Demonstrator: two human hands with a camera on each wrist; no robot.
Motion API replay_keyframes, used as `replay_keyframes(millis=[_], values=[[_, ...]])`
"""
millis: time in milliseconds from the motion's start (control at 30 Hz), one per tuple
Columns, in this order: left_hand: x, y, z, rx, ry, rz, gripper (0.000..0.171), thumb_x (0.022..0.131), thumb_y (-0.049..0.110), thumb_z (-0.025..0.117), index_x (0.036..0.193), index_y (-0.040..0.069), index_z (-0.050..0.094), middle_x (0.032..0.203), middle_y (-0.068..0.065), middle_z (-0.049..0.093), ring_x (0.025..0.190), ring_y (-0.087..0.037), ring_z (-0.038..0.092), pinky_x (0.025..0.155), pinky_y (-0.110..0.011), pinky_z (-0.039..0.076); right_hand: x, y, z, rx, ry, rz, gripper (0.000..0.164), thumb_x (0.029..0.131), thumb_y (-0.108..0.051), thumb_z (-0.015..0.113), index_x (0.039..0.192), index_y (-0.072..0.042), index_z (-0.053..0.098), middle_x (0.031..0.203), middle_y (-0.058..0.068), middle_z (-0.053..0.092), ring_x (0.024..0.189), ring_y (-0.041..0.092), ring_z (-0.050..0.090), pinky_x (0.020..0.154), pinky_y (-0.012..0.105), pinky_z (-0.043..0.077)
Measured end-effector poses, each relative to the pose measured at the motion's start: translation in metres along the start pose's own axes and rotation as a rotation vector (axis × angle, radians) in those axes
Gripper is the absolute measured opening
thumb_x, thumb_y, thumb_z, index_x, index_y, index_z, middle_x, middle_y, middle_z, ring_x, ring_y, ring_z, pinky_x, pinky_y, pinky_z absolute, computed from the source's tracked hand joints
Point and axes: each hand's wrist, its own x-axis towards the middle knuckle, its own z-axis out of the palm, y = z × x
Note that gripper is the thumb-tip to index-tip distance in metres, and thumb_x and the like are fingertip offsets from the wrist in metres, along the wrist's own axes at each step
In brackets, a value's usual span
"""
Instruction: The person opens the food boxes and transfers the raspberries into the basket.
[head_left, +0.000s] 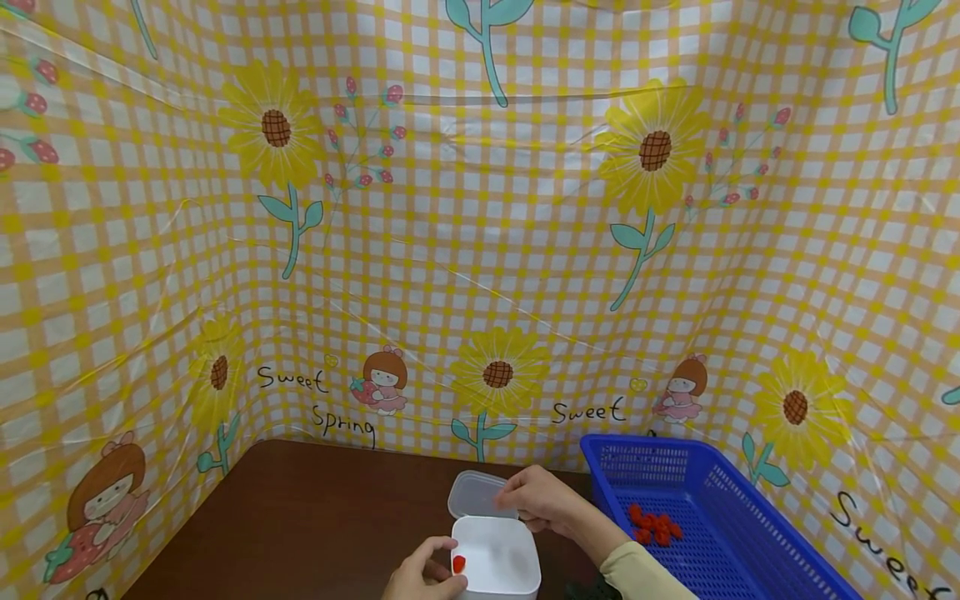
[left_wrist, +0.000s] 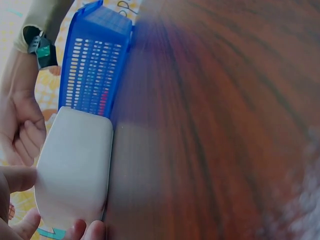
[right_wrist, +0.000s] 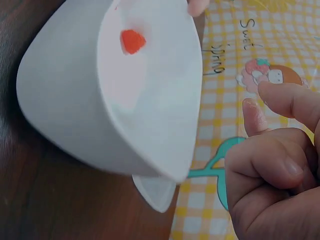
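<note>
A white plastic box [head_left: 495, 550] with rounded corners stands low in the middle of the head view, its clear lid [head_left: 472, 493] folded back behind it. Inside lies a small red piece [right_wrist: 132, 41], near the left wall. My left hand [head_left: 427, 573] grips the box at its left side, the thumb by the near corner and a finger by the rim. Above the box's far right corner is my right hand [head_left: 536, 498], overlapping the lid. In the right wrist view its fingers [right_wrist: 270, 165] are curled, with nothing between the thumb and index tips.
A blue perforated basket [head_left: 705, 483] stands to the right, holding several red pieces [head_left: 654, 527]. The dark brown tabletop [head_left: 300, 508] extends left of the box. Yellow checked cloth [head_left: 480, 250] with sunflowers walls in the back and sides.
</note>
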Motion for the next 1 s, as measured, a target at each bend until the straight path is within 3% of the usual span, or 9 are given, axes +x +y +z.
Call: replay_keyframes(millis=[333,733,833,1000], values=[[-0.002,-0.004,0.0,-0.04,-0.002,0.023,0.044,0.086,0.022,0.076,0.126,0.01,0.061,0.086,-0.003,0.065,0.08,-0.022,0.068,0.07,-0.04,0.054,0.013,0.006,0.024,0.009,-0.051,-0.004,0.02,0.086,-0.005,0.071,0.102,0.007,0.072,0.051,-0.01,0.03,0.047,0.004,0.017,0.045,0.021,0.02],[-0.003,-0.002,0.003,0.022,0.044,0.024,0.044,0.085,0.026,0.076,0.125,0.013,0.062,0.085,-0.001,0.068,0.078,-0.018,0.064,0.066,-0.037,0.05,0.018,0.011,0.04,0.008,-0.048,0.001,0.013,0.084,-0.002,0.071,0.094,0.007,0.074,0.053,-0.008,0.038,0.046,0.004,0.018,0.044,0.021,0.02],[-0.003,0.0,0.004,0.027,0.054,0.021,0.043,0.085,0.025,0.076,0.124,0.014,0.063,0.084,0.0,0.067,0.077,-0.018,0.064,0.066,-0.037,0.05,0.019,0.014,0.044,-0.011,-0.037,-0.011,0.011,0.084,-0.002,0.071,0.091,0.005,0.075,0.058,-0.007,0.048,0.046,0.004,0.018,0.043,0.02,0.02],[-0.003,-0.001,0.004,0.008,0.053,0.045,0.043,0.084,0.022,0.078,0.123,0.012,0.063,0.082,-0.001,0.067,0.075,-0.017,0.064,0.064,-0.034,0.052,0.021,0.022,0.05,-0.057,-0.026,-0.012,0.006,0.084,-0.003,0.073,0.084,0.003,0.073,0.057,-0.008,0.045,0.045,0.004,0.018,0.042,0.021,0.019]])
